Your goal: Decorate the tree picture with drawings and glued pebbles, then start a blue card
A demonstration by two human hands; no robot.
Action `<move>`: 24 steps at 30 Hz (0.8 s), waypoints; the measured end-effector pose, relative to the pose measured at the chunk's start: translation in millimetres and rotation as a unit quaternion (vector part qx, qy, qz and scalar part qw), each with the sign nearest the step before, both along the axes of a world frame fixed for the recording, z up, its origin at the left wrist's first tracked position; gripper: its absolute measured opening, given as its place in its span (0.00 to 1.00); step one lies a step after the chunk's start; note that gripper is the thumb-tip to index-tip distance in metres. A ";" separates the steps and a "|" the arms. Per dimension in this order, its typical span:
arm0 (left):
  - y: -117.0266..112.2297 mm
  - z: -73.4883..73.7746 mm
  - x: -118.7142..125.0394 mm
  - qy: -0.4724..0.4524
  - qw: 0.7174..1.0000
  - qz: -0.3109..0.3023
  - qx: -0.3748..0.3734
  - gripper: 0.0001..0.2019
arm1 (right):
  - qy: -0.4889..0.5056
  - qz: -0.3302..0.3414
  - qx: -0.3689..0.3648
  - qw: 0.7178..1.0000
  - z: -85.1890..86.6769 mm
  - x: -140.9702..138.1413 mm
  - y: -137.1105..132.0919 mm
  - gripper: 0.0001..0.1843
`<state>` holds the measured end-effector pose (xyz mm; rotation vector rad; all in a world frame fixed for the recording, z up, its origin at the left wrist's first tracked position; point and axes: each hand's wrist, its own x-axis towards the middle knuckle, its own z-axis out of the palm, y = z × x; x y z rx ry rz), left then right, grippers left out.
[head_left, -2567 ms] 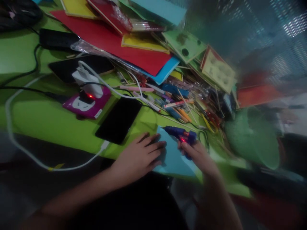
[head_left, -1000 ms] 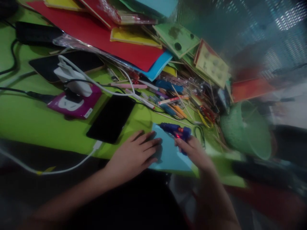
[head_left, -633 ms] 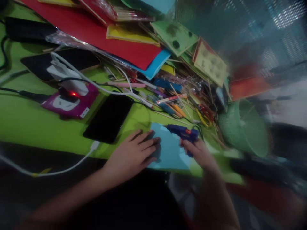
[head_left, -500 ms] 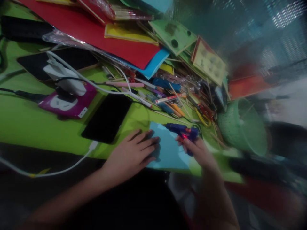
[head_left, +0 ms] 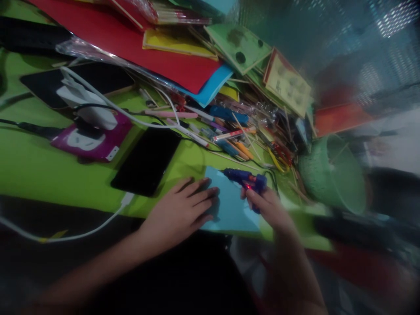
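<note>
A light blue sheet of paper (head_left: pixel 231 210) lies at the near edge of the green table. My left hand (head_left: pixel 185 205) rests flat with fingers spread, its fingertips on the sheet's left side. Over the right part of the sheet, my right hand (head_left: pixel 265 203) is wrapped round the handle of a blue glue gun (head_left: pixel 243 176). The gun has a small red light lit, and its nozzle points left, near the paper's far edge. Whether the nozzle touches the paper I cannot tell. A dark cord runs from the gun's rear.
Left of my hands lie a black phone (head_left: pixel 147 159) on a white cable and a purple power strip (head_left: pixel 95 138). Beyond are scattered pens, sticks, yellow-handled scissors (head_left: pixel 278 161) and red card sheets (head_left: pixel 157 61). A green basket (head_left: pixel 331 175) stands at the right.
My right hand has shifted slightly left with the glue gun, along the paper's far edge. My left hand has stayed in place.
</note>
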<state>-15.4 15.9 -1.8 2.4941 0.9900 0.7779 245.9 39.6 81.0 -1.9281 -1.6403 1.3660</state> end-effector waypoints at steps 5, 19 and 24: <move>0.3 -0.5 -0.3 0.009 1.000 -0.005 -0.005 0.15 | 0.000 0.022 0.010 1.000 -2.5 -3.4 1.9 0.28; -1.3 0.4 -0.1 0.010 1.000 -0.001 -0.017 0.15 | -0.013 0.026 0.018 0.999 -2.7 -1.8 -0.5 0.28; -0.7 1.3 -0.7 0.016 1.000 -0.002 -0.010 0.15 | -0.016 0.035 0.027 0.999 -4.5 -0.9 0.0 0.26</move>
